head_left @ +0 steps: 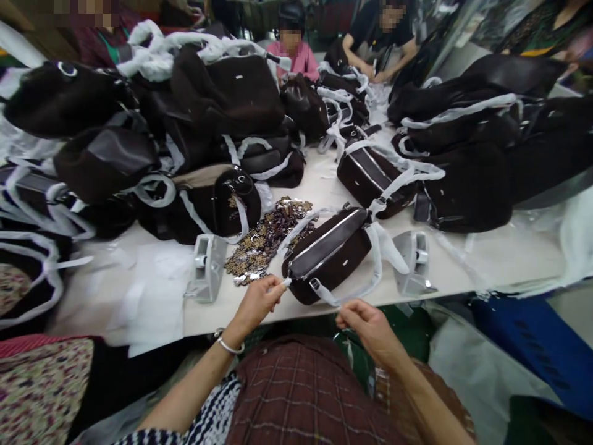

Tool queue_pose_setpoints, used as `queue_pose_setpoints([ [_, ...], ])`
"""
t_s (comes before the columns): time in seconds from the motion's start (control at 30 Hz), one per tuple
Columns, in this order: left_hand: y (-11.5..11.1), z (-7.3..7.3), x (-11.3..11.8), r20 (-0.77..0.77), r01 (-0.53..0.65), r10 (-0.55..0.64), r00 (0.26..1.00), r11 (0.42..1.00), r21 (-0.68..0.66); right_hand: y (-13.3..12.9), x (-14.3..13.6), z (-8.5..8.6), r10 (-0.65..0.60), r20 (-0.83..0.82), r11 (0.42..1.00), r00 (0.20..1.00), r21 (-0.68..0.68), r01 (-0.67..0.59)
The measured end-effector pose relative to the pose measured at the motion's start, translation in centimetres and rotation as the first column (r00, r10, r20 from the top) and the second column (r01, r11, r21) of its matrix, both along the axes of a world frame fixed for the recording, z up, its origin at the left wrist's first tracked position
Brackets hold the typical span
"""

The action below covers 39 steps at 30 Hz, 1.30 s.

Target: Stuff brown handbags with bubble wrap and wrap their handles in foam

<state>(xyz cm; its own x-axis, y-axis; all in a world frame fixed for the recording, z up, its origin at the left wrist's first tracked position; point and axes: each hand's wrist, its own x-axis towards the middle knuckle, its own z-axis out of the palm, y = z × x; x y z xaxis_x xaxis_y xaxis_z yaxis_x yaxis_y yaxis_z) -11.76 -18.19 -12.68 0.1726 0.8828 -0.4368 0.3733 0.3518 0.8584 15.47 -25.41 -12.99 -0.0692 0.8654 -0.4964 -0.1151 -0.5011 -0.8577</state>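
A dark brown handbag (340, 250) with a zipped top lies before me near the table's front edge. Its handles (361, 290) are wrapped in white film. At the bag's left end my left hand (262, 300) pinches a small white-wrapped tab (286, 282). My right hand (364, 318) is closed just in front of the wrapped handle, fingers curled in; whatever they may hold is hidden. Behind the bag's left end is a heap of gold and dark metal charms (259, 244).
Grey tape dispensers stand left (207, 269) and right (412, 262) of the bag. White sheets (157, 290) lie at the left. Piles of dark bags (227, 93) fill the table's back and sides. Other people (380, 43) sit across the table. A blue box (528, 346) is low at right.
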Motion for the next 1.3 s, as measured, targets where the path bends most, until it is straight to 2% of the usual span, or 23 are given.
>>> queue_pose_setpoints([
  [0.07, 0.1, 0.5, -0.1, -0.034, 0.041, -0.039, 0.999, 0.998, 0.043, 1.8, -6.1, 1.8, 0.090, -0.104, 0.994, 0.991, 0.078, -0.082],
  [0.13, 0.2, 0.8, -0.3, -0.043, 0.074, -0.070, 0.997, 0.994, 0.078, 3.2, -10.3, 1.9, 0.071, -0.153, 0.992, 0.986, 0.116, -0.053],
  [0.2, 0.3, 0.7, -0.6, -0.044, 0.100, -0.095, 0.994, 0.989, 0.110, 4.1, -12.6, 1.0, -0.011, -0.180, 0.995, 0.984, 0.095, 0.028],
  [0.27, 0.5, 0.4, -0.9, -0.055, 0.118, -0.111, 0.992, 0.981, 0.151, 4.5, -13.6, -0.1, -0.096, -0.180, 0.993, 0.979, 0.057, 0.107],
  [0.4, 0.9, -0.2, -1.7, -0.074, 0.168, -0.156, 0.985, 0.966, 0.197, 4.5, -14.8, -1.3, -0.225, -0.104, 0.973, 0.969, 0.037, 0.230],
  [0.6, 1.4, -0.3, -2.1, -0.070, 0.218, -0.209, 0.975, 0.956, 0.197, 4.8, -16.0, -1.2, -0.352, -0.033, 0.936, 0.936, 0.000, 0.352],
  [0.7, 1.6, -0.3, -2.3, 0.018, 0.228, -0.233, 0.972, 0.962, 0.152, 4.9, -15.9, -1.3, -0.371, -0.029, 0.928, 0.928, -0.024, 0.371],
  [0.83, 1.9, -0.2, -2.6, 0.195, 0.256, -0.256, 0.947, 0.966, 0.025, 4.9, -15.4, -1.5, -0.346, 0.005, 0.934, 0.938, -0.091, 0.345],
  [0.93, 2.1, -0.4, -2.7, 0.240, 0.237, -0.229, 0.943, 0.971, -0.004, 4.9, -15.0, -1.5, -0.317, -0.006, 0.943, 0.948, -0.111, 0.315],
  [1.1, 2.5, -1.1, -2.8, 0.326, 0.182, -0.143, 0.934, 0.979, -0.093, 4.9, -14.4, -0.9, -0.204, -0.128, 0.973, 0.971, -0.133, 0.187],
  [1.2, 2.6, -1.4, -2.8, 0.367, 0.178, -0.096, 0.925, 0.964, -0.197, 4.8, -14.7, -0.9, -0.217, -0.074, 0.971, 0.973, -0.114, 0.208],
  [1.3, 2.3, -1.7, -2.6, 0.480, 0.201, -0.002, 0.877, 0.910, -0.363, 4.8, -15.3, -1.6, -0.263, 0.006, 0.962, 0.965, -0.069, 0.263],
])
